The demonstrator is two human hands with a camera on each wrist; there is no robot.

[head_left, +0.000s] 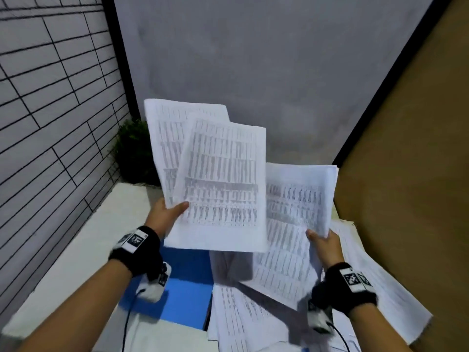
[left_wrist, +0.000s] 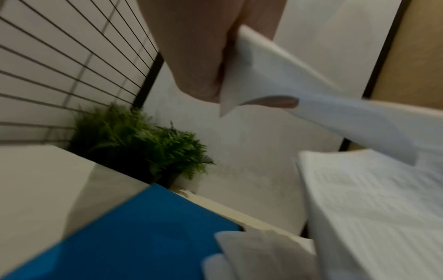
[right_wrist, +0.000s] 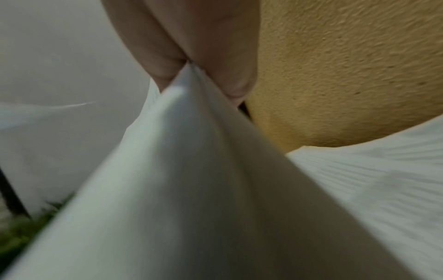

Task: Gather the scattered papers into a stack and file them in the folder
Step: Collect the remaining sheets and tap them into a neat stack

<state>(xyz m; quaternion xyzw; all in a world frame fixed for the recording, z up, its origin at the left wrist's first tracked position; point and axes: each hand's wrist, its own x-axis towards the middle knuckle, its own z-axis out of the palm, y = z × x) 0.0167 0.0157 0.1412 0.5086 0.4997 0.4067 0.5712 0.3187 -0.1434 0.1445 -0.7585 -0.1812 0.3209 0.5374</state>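
My left hand [head_left: 166,215] pinches two printed sheets [head_left: 218,179] by their lower left edge and holds them up over the desk; the left wrist view shows the same sheets [left_wrist: 258,62] between thumb and fingers. My right hand [head_left: 323,243] grips a second bunch of printed papers [head_left: 291,219] at its right edge, seen close up as white paper [right_wrist: 191,151] in the right wrist view. A blue folder [head_left: 185,295] lies flat on the desk under my left wrist, also shown as the folder [left_wrist: 134,236]. More loose papers [head_left: 243,318] lie on the desk at the lower right.
A white desk [head_left: 83,250] stands in a corner. A small green plant [head_left: 134,151] sits at the back left against a tiled wall [head_left: 50,97]. A tan board [head_left: 411,174] stands along the right side. A grey wall is behind.
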